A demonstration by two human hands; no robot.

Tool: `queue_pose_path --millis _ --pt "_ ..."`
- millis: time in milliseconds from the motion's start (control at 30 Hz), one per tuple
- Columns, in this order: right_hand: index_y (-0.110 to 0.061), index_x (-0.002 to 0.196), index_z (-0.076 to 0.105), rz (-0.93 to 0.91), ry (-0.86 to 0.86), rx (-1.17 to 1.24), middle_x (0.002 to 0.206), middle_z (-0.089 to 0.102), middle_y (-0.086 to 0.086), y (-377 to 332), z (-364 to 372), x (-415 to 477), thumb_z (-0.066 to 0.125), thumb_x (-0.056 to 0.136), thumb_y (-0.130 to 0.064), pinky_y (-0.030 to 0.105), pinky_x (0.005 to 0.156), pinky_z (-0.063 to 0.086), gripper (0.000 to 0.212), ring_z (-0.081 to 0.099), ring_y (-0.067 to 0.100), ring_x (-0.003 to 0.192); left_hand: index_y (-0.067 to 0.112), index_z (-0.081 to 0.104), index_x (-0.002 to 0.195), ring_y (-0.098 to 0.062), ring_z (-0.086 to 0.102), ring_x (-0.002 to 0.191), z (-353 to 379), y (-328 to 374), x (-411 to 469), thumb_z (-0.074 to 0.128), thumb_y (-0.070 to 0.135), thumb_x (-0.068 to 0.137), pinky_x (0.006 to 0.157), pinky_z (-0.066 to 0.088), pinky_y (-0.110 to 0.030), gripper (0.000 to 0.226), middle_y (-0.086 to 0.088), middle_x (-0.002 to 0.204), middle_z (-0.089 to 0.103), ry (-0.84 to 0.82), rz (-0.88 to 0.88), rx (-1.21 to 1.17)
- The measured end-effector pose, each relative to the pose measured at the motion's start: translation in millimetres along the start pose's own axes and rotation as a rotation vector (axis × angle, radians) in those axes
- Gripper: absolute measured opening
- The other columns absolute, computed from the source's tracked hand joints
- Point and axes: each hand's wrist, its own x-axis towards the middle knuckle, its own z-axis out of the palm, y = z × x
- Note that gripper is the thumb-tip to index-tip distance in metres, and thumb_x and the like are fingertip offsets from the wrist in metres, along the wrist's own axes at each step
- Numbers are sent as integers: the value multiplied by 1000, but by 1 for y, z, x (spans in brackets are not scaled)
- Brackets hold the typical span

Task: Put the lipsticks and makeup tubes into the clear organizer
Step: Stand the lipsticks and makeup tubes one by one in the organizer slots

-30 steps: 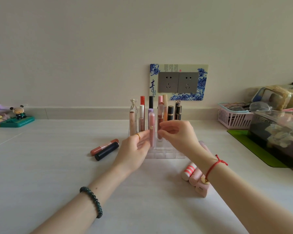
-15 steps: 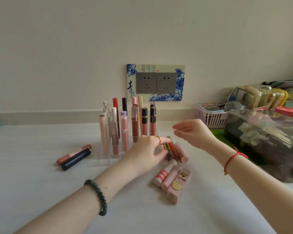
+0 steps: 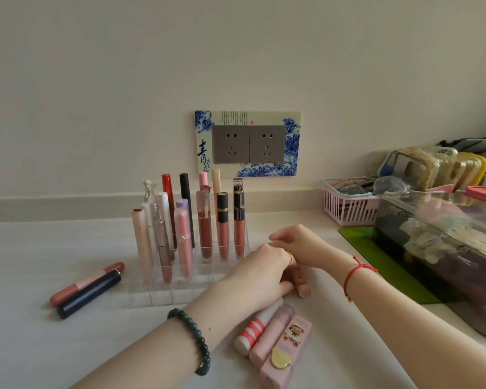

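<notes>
The clear organizer (image 3: 163,294) stands mid-table with several lipsticks and gloss tubes upright in its back rows. My left hand (image 3: 260,273) lies just right of it, fingers curled over tubes on the table; a pink tube (image 3: 302,283) sticks out beside my thumb. My right hand (image 3: 296,242) is right behind it, fingertips bunched at my left knuckles; what they pinch is hidden. A red-striped white tube (image 3: 250,331), a pink tube (image 3: 272,336) and a pink boxy lipstick (image 3: 285,356) lie in front. A brown-pink lipstick (image 3: 84,284) and a navy tube (image 3: 90,294) lie left of the organizer.
A pink basket (image 3: 348,207) sits at the back right by the wall. A large clear bin (image 3: 446,248) full of items stands on a green mat (image 3: 376,256) at the right. A double wall socket (image 3: 247,144) is behind the organizer.
Both hands left the upright pink tube in the organizer and moved right. My left hand settled on the lying tubes; my right hand then came down beside it.
</notes>
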Motion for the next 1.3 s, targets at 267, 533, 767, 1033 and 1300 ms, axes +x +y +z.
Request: queue_pose_path --millis 267,533,767,1033,1300 --pt "-8 93 70 -29 -3 83 106 68 1 -5 1 0 59 84 -13 29 93 46 15 62 17 98 17 65 104 -23 57 95 2 0 -1 58 18 79 79 48 -32 26 -9 101 65 23 4 -48" --pt "-8 109 64 -7 215 426 94 65 3 -30 -25 -25 63 82 -7 28 74 57 28 64 17 81 19 48 129 -16 46 121 -8 3 -17 61 29 82 99 39 -29 50 3 136 45 150 48 -63" --pt "-11 112 63 -120 279 734 94 64 4 -73 -43 -58 68 78 -4 25 72 58 35 67 16 77 34 25 139 7 23 129 -16 -4 -45 62 22 84 106 16 -11 67 21 146 20 394 118 -158" --pt "-23 101 65 -253 312 849 88 65 4 -114 -31 -72 67 79 -4 24 74 58 29 66 10 75 29 49 126 3 62 94 -29 -16 -69 72 19 74 84 47 -8 57 16 105 65 649 -57 -595" --pt "-24 102 65 -306 340 768 90 69 -1 -133 -4 -70 68 78 -8 24 76 57 29 68 11 82 20 68 100 1 67 78 -38 -36 -77 68 12 78 72 52 -10 24 14 87 70 745 -189 -839"
